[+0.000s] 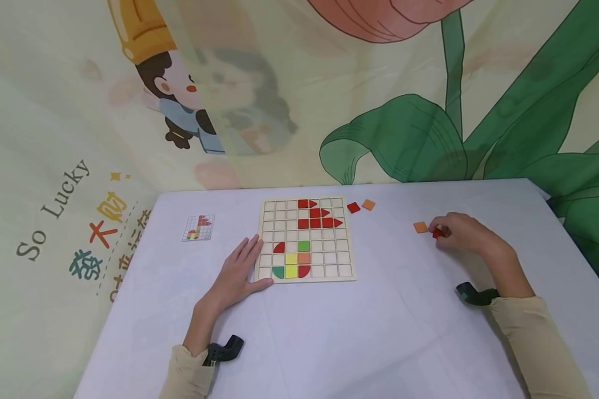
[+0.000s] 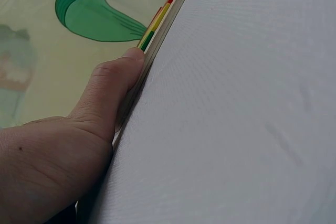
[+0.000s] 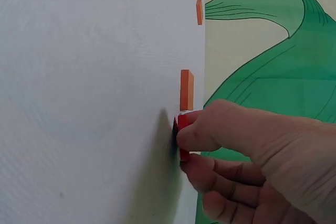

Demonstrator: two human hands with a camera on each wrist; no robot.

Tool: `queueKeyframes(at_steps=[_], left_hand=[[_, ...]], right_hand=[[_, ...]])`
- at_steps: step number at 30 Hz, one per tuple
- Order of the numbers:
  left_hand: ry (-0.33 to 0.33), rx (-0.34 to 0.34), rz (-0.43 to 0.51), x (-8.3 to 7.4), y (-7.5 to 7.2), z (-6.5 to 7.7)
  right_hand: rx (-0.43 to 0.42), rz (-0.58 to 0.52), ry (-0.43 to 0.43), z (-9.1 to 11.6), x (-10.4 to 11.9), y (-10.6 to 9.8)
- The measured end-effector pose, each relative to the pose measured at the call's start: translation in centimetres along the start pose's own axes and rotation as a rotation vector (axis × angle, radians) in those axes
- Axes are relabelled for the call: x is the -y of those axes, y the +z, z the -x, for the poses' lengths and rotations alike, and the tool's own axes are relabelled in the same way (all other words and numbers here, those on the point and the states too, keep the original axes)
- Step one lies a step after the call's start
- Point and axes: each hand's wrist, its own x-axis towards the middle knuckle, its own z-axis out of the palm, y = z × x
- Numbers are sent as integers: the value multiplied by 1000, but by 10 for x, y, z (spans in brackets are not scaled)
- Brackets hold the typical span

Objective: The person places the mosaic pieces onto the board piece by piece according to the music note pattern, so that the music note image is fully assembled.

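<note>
A square wooden grid board (image 1: 331, 257) lies mid-table, with red, green, yellow and orange pieces in some cells. My left hand (image 1: 234, 277) rests at its lower left corner, fingers straight along the left edge. Its thumb (image 2: 107, 87) touches the front edge in the left wrist view. Well to the right of the board, my right hand (image 1: 463, 233) pinches a small red tile (image 3: 182, 121) between thumb and fingers, at the tabletop. The fingers partly cover that tile. Just left of it lies an orange square tile (image 1: 420, 227).
Beside the board's upper right corner lie a red square tile (image 1: 353, 208) and an orange tile (image 1: 369, 205). A small printed card (image 1: 198, 228) with a coloured grid pattern lies left of the board. Patterned cloth (image 1: 279, 111) hangs behind the white table (image 1: 329, 343).
</note>
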Motion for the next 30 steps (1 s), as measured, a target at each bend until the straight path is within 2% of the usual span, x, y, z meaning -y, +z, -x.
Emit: queueKeyframes(at_steps=[7,12,15,20,25,30], left_hand=[[1,3,1,0,1,1],[2,-2,0,1,-1,2],[-3,-1,-2,1,-1,3],[-4,-10,3,2,-2,4],[5,-10,8,2,-1,3],[12,-9,10,-1,-2,1]], right_hand=[[-192,4,-101,2,9,0],[-288,-36,-183,-5,39,3],[-309,-39,-258,-14,66,8],[-213,-74,-392,-36,118,17],[-112,-113,-519,-66,165,40],[14,-86,-530,-94,202,61]])
